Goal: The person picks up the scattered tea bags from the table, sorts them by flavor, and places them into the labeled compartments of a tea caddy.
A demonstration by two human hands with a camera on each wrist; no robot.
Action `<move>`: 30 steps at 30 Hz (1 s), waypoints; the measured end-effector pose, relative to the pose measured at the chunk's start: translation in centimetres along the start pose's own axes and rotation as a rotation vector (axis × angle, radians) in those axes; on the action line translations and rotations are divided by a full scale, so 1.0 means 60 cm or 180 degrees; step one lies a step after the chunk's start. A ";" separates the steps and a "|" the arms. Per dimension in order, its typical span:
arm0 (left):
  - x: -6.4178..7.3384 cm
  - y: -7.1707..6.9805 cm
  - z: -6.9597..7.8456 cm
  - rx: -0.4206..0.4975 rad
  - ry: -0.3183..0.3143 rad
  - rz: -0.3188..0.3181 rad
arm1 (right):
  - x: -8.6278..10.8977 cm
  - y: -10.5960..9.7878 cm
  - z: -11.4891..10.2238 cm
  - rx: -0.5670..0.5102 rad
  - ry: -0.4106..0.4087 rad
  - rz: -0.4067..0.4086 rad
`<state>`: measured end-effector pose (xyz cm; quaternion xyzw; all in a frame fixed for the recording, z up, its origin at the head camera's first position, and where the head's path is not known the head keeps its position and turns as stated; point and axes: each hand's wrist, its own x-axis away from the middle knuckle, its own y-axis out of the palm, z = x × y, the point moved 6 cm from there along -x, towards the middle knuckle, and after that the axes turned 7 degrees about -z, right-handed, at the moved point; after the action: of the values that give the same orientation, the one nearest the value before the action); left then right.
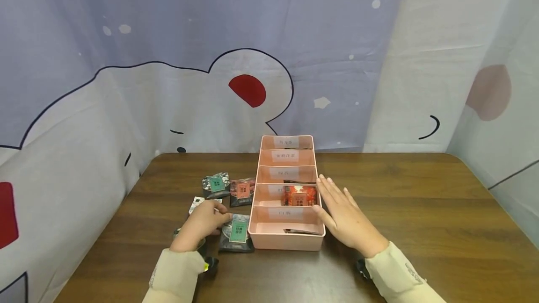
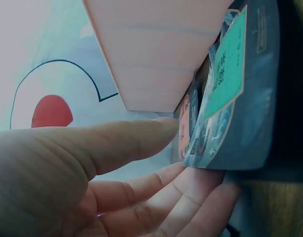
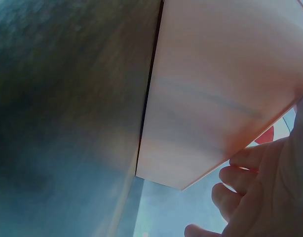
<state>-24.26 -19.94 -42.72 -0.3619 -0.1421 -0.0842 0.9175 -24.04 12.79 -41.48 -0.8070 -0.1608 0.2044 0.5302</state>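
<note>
My left hand point(image 1: 204, 223) reaches to the left edge of a dark tea packet with a green label point(image 1: 239, 232). In the left wrist view its fingertips meet the packet's corner, with the thumb held apart above them. The packet lies beside a long pink divided box point(image 1: 288, 242). Against the box's right wall rests my right hand point(image 1: 347, 216), fingers extended along the rim. A red tea packet point(image 1: 300, 196) lies in the second compartment from the front. Thin dark packet edges show in several other compartments, each with a white label on its back wall.
Behind the left hand lie a dark packet with a green label point(image 1: 216, 184) and one with a red label point(image 1: 243, 191). A white patterned packet point(image 1: 198, 203) and another dark packet are partly hidden by that hand. The wooden table point(image 1: 400, 191) ends at a printed curtain point(image 1: 337, 60).
</note>
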 end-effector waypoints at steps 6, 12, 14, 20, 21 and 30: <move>-0.008 0.004 -0.008 0.0186 0.0047 -0.0075 | 0.000 -0.001 0.000 -0.0016 0.0030 -0.0057; -0.006 0.004 -0.013 0.0345 0.0077 -0.0082 | 0.000 0.001 -0.001 -0.0001 -0.0004 -0.0013; -0.005 0.003 -0.013 0.0362 0.0090 -0.0088 | 0.001 0.001 -0.002 -0.0012 -0.0007 -0.0011; -0.005 -0.002 -0.011 0.0397 0.0083 -0.0025 | 0.001 0.000 -0.002 -0.0034 -0.0003 -0.0023; -0.005 -0.003 -0.012 0.0414 0.0072 -0.0002 | 0.001 0.000 -0.002 -0.0034 -0.0003 -0.0021; -0.002 -0.019 -0.002 0.0449 0.0307 0.0180 | 0.002 -0.001 -0.003 -0.0006 -0.0018 0.0005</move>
<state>-24.65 -20.87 -42.10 -0.2957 -0.0930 -0.0653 0.9485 -23.86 12.70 -41.38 -0.8070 -0.1619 0.2069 0.5288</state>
